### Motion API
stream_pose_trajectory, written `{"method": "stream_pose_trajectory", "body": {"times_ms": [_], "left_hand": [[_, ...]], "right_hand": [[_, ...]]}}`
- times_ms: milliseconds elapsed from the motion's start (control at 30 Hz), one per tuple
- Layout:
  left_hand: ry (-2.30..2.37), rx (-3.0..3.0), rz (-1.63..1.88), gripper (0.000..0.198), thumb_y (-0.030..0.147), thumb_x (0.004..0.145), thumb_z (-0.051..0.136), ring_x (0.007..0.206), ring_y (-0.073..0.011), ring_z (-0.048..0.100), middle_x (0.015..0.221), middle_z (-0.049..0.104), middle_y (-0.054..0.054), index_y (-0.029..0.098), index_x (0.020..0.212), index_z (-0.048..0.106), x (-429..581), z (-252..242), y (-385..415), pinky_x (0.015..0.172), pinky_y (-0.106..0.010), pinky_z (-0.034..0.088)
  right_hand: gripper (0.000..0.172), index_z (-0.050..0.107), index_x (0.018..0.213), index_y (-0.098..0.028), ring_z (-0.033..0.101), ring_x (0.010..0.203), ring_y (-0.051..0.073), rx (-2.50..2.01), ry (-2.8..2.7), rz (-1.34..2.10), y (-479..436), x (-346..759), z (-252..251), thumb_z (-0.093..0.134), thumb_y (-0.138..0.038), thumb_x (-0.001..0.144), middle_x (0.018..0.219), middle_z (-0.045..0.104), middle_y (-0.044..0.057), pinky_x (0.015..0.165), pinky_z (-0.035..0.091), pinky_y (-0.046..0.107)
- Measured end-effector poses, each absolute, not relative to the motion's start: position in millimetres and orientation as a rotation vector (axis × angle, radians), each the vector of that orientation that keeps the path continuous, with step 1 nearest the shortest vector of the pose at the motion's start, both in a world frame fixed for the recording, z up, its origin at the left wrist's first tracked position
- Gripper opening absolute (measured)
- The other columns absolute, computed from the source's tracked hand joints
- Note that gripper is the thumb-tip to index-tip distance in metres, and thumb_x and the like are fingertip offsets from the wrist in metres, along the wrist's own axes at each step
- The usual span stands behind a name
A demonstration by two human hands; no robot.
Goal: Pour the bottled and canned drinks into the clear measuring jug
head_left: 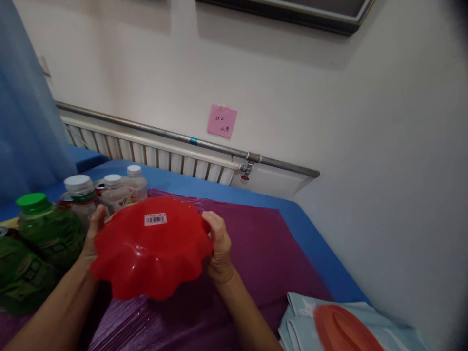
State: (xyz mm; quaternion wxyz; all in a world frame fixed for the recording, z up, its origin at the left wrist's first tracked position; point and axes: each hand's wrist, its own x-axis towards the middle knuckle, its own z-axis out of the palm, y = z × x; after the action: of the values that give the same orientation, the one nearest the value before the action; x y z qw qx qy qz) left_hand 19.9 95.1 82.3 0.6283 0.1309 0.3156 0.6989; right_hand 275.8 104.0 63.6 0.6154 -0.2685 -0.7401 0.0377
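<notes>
A red plastic bowl with a wavy, scalloped rim is held up in front of me, its underside facing me and a white barcode sticker on its base. My left hand grips the left edge, thumb up, with its other fingers hidden behind the bowl. At the right edge, my right hand closes around the rim. Beneath the bowl a shiny purple plastic sheet covers part of the blue table.
Several clear bottles with white caps and large green bottles crowd the left side, with cans among them. A folded light-blue cloth bearing an orange shape lies front right. Behind the blue table are a radiator and pipe.
</notes>
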Motion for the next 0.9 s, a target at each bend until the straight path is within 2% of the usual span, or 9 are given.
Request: {"method": "stream_pose_trajectory", "body": {"times_ms": [67,167,233,333,467,567,700,833,900], "left_hand": [[0.75,0.282,1.638,0.077,0.041,0.023,0.099,0.074,-0.0215,0.072,0.068,0.071,0.005,0.026,0.092,0.07,24,88,94,0.063,-0.023,0.062],[0.751,0.297,1.645,0.067,0.035,0.026,0.1,0.071,-0.0147,0.07,0.065,0.07,0.008,0.026,0.086,0.07,28,93,94,0.062,-0.013,0.057],[0.733,0.334,1.61,0.062,0.04,0.037,0.097,0.085,-0.0199,0.072,0.076,0.074,0.003,0.023,0.091,0.071,29,93,94,0.073,-0.019,0.06],[0.726,0.404,1.57,0.065,0.044,0.054,0.088,0.111,-0.0299,0.065,0.102,0.074,-0.006,0.02,0.112,0.069,29,91,94,0.094,-0.034,0.058],[0.76,0.452,1.565,0.062,0.035,0.063,0.08,0.117,-0.0324,0.062,0.113,0.072,-0.009,0.016,0.121,0.066,27,87,96,0.101,-0.037,0.055],[0.78,0.442,1.585,0.057,0.032,0.068,0.076,0.11,-0.0285,0.066,0.108,0.073,-0.007,0.015,0.12,0.066,27,86,96,0.095,-0.031,0.057],[0.782,0.408,1.609,0.047,0.033,0.069,0.076,0.09,-0.0195,0.071,0.097,0.075,0.0,0.019,0.113,0.069,29,90,94,0.077,-0.022,0.06],[0.774,0.369,1.564,0.019,0.032,0.066,0.075,0.051,-0.0142,0.062,0.064,0.07,0.002,0.02,0.079,0.07,29,93,96,0.047,-0.019,0.054],[0.778,0.358,1.562,0.013,0.029,0.063,0.075,0.041,-0.012,0.054,0.05,0.061,0.004,0.023,0.065,0.064,27,92,97,0.04,-0.018,0.049]], "right_hand": [[0.045,0.046,0.141,-0.027,0.06,0.12,0.021,-0.628,-1.705,0.082,105,277,63,0.052,-0.03,0.097,0.128,0.061,0.01,0.098,0.054,0.036],[0.05,0.044,0.144,-0.025,0.057,0.125,0.024,-0.61,-1.732,0.086,105,278,64,0.052,-0.034,0.095,0.133,0.058,0.011,0.104,0.051,0.042],[0.052,0.043,0.145,-0.025,0.056,0.127,0.025,-0.604,-1.754,0.103,104,279,65,0.052,-0.034,0.094,0.135,0.056,0.012,0.106,0.049,0.043],[0.053,0.042,0.145,-0.026,0.054,0.128,0.024,-0.637,-1.77,0.104,103,279,67,0.051,-0.034,0.093,0.137,0.054,0.012,0.106,0.048,0.043],[0.053,0.041,0.146,-0.024,0.054,0.127,0.025,-0.673,-1.748,0.075,103,279,69,0.049,-0.036,0.095,0.135,0.055,0.013,0.105,0.048,0.045],[0.051,0.046,0.144,-0.023,0.057,0.123,0.025,-0.684,-1.795,0.064,101,280,73,0.046,-0.044,0.097,0.131,0.059,0.013,0.103,0.05,0.044],[0.054,0.046,0.143,-0.021,0.06,0.121,0.025,-0.718,-1.837,0.078,97,281,80,0.041,-0.05,0.098,0.127,0.064,0.013,0.102,0.05,0.044],[0.057,0.051,0.139,-0.019,0.064,0.115,0.024,-0.749,-1.779,0.137,94,281,86,0.036,-0.056,0.099,0.123,0.066,0.014,0.099,0.052,0.041],[0.054,0.055,0.135,-0.019,0.066,0.111,0.024,-0.762,-1.736,0.154,95,282,87,0.039,-0.055,0.098,0.118,0.068,0.013,0.096,0.054,0.04]]}}
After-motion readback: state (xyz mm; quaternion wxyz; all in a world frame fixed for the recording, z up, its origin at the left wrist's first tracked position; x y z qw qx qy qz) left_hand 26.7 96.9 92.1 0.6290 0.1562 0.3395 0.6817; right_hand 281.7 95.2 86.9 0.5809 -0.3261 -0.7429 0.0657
